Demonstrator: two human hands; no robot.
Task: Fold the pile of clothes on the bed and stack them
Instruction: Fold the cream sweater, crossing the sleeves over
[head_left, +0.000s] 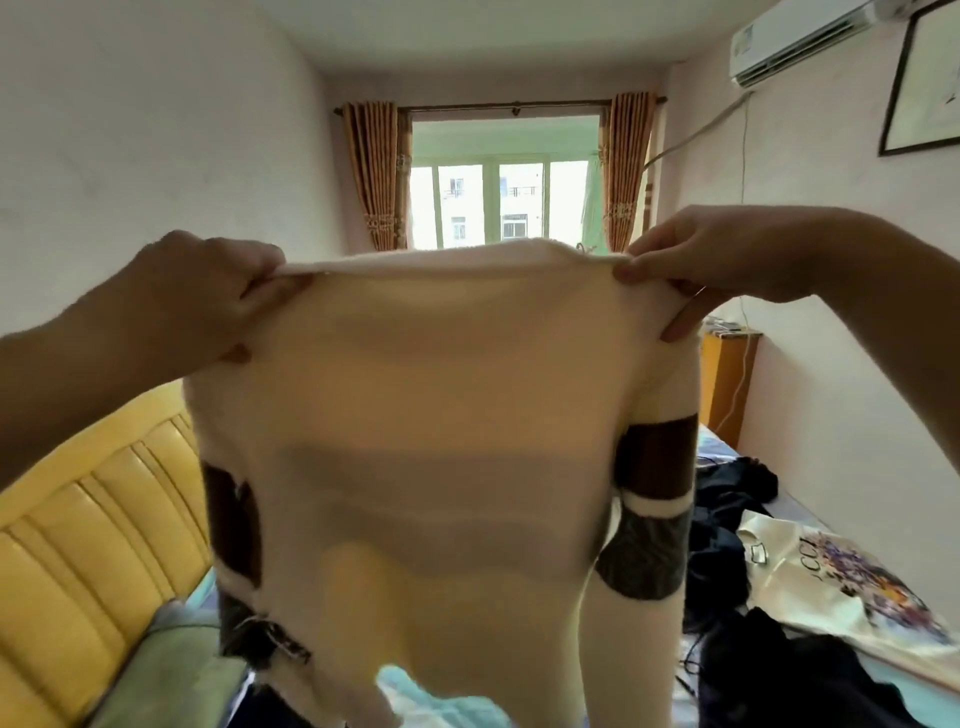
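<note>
Two hands up, stretching out a cream sweater above the bed. Dark clothes pile lower right of grip. Left hand, right hand pinching its shoulders, sleeves dangling below.

We get bright daylight from the window, overexposed there, sweater backlit and glowing, soft overall, bottom hem motion-blurred, wide-angle bending at the edges
</note>
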